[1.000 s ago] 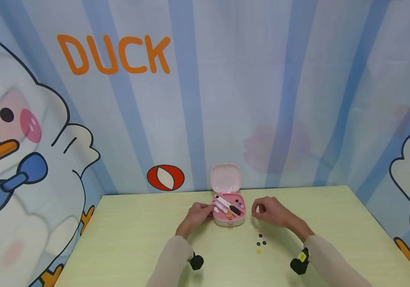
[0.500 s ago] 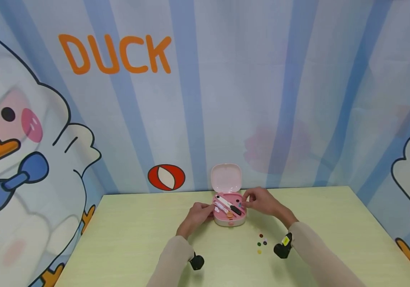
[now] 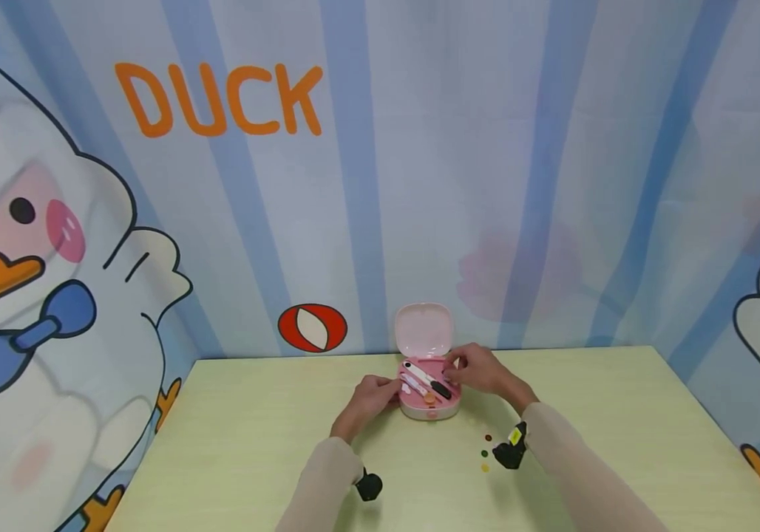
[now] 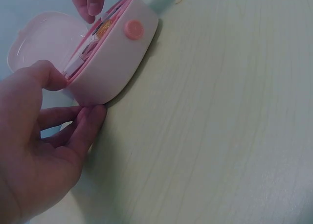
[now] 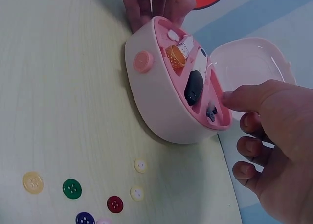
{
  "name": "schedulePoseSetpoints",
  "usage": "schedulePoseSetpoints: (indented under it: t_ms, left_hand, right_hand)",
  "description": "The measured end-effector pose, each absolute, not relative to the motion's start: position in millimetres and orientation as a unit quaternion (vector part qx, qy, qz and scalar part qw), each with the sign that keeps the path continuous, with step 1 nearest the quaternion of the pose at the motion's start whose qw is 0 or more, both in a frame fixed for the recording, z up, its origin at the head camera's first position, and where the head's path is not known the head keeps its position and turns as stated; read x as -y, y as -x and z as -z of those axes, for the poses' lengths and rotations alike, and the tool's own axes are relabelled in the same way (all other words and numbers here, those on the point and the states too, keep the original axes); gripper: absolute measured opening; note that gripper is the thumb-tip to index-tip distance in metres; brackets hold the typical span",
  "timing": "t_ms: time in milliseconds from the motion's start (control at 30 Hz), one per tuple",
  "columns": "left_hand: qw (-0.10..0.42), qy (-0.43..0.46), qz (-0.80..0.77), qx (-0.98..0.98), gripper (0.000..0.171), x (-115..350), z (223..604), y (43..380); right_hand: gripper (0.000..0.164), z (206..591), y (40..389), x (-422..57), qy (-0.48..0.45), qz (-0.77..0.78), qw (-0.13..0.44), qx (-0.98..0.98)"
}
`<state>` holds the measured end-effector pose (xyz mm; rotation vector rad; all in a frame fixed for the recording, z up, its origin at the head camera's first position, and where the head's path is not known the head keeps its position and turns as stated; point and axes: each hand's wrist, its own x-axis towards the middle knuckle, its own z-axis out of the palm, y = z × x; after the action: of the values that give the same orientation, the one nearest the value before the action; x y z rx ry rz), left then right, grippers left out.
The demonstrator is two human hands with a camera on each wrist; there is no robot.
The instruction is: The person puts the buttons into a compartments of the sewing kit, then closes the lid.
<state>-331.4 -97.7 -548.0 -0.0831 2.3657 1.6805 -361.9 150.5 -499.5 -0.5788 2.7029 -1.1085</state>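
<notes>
A pink and white sewing box [image 3: 429,411] stands on the table with its lid [image 3: 423,329] raised. My left hand [image 3: 368,403] grips its left side, thumb on the rim and fingers low against the wall. My right hand [image 3: 478,369] is over the right compartment. In the right wrist view its thumb points at the compartment's inner edge, and its fingers are apart and loosely bent, with nothing seen between them. Small dark buttons [image 5: 211,112] lie in that compartment. Beside them are a white tool with a black end [image 5: 194,87] and a gold thimble [image 5: 175,57].
Loose buttons lie on the table in front of the box: yellow [image 5: 33,183], green [image 5: 72,189], red [image 5: 115,204], dark blue [image 5: 85,218] and cream [image 5: 137,193]. A patterned curtain [image 3: 420,185] hangs right behind the table's back edge.
My right hand has moved left from beside the box to over its right compartment, and its fingers have spread from a pinch. My left hand has stayed on the box.
</notes>
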Motion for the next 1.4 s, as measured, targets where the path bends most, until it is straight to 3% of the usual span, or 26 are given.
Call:
schedulePoseSetpoints:
  t_ms: [200, 467, 1400]
  left_hand:
    - [0.113, 0.02, -0.566, -0.817, 0.042, 97.6, 546.6, 330.4]
    - [0.117, 0.021, -0.564, -0.817, 0.043, 98.5, 545.4, 328.7]
    - [0.125, 0.006, -0.58, -0.805, 0.044, 98.7, 546.4, 328.8]
  right_hand:
    - [0.018, 497.1, 357.3, -160.6, 0.194, 0.371, 0.037, -0.907]
    - [0.018, 497.5, 345.6, -185.3, 0.228, 0.377, 0.025, -0.897]
    - [0.01, 544.2, 276.1, -243.2, 0.32, 0.362, 0.083, -0.872]
